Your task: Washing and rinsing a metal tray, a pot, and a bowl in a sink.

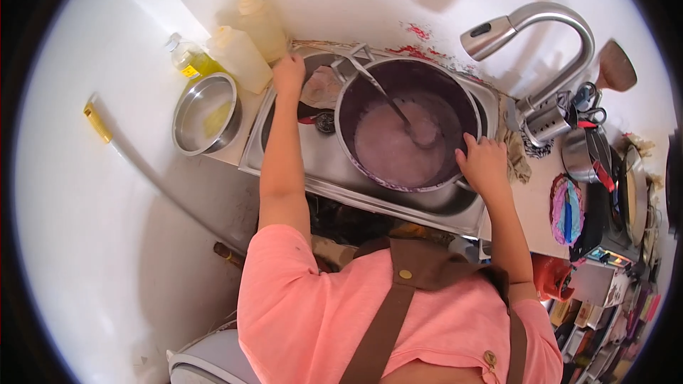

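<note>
A large metal pot (405,186) stands in the stainless steel sink (320,162), with purplish, cloudy liquid inside and a long-handled ladle (392,104) leaning in it. My right hand (484,162) rests at the pot's right rim, fingers near the side handle. At the sink's back left corner is my left hand (289,72), its fingers curled; whether it holds anything is hidden. Between it and the pot lie a pale, flat item (322,87) and a dark scrubbing pad (324,122).
A metal bowl (205,114), a bottle of yellow liquid (189,58) and two plastic jugs (240,56) stand left of the sink. The faucet (581,37) arches at the back right. Farther right are a utensil holder (547,120), a saucepan (581,154) and cloths (515,157).
</note>
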{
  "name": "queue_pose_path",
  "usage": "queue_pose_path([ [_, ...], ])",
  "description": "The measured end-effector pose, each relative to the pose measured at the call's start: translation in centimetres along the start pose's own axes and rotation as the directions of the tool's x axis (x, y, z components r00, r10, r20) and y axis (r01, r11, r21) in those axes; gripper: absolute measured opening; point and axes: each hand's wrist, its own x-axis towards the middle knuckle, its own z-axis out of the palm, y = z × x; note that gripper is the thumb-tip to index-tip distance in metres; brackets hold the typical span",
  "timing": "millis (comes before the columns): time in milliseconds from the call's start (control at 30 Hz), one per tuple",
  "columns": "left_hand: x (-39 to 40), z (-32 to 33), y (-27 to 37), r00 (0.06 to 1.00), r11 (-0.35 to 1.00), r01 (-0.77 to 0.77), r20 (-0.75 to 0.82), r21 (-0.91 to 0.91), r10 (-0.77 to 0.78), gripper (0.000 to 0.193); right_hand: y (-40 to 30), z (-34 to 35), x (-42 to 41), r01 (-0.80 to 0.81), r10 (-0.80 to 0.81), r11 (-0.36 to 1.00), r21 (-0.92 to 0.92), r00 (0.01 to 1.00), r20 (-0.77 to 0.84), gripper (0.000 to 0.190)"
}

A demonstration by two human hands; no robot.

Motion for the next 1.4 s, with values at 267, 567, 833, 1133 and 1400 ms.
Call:
queue_pose_path([
  [267, -2.9, 9.1, -6.1, 0.951, 0.982, 0.184, 0.244, 0.052, -0.191, 0.046, 0.0, 0.0, 0.0, 0.003, -0.003, 1.0, -0.013, 1.0, -0.018, 0.033],
  [567, -6.9, -3.3, -2.5, 0.878, 0.535, 0.468, 0.436, -0.703, -0.196, 0.033, 0.0, -0.1, 0.0, -0.002, 0.003, 1.0, 0.028, 0.999, -0.04, 0.033],
  [833, -10.0, -6.4, -1.1, 0.896, 0.358, 0.126, -0.049, -0.925, -0.441, 0.059, 0.5, 0.1, 0.0, -0.016, 0.017, 0.999, 0.032, 0.999, -0.038, 0.033],
  [1133, -5.9, 0.1, -3.4, 0.922, 0.887, -0.035, -0.357, -0.46, -0.149, 0.063, 0.4, 0.0, -0.2, -0.024, 0.027, 0.998, 0.054, 0.999, -0.046, 0.033],
  [1400, -4.7, 1.4, -3.6, 0.85, 0.893, 0.043, -0.453, -0.449, -0.269, 0.079, 0.2, 0.1, -0.1, -0.041, 0.044, 0.997, 0.063, 0.998, -0.052, 0.031],
])
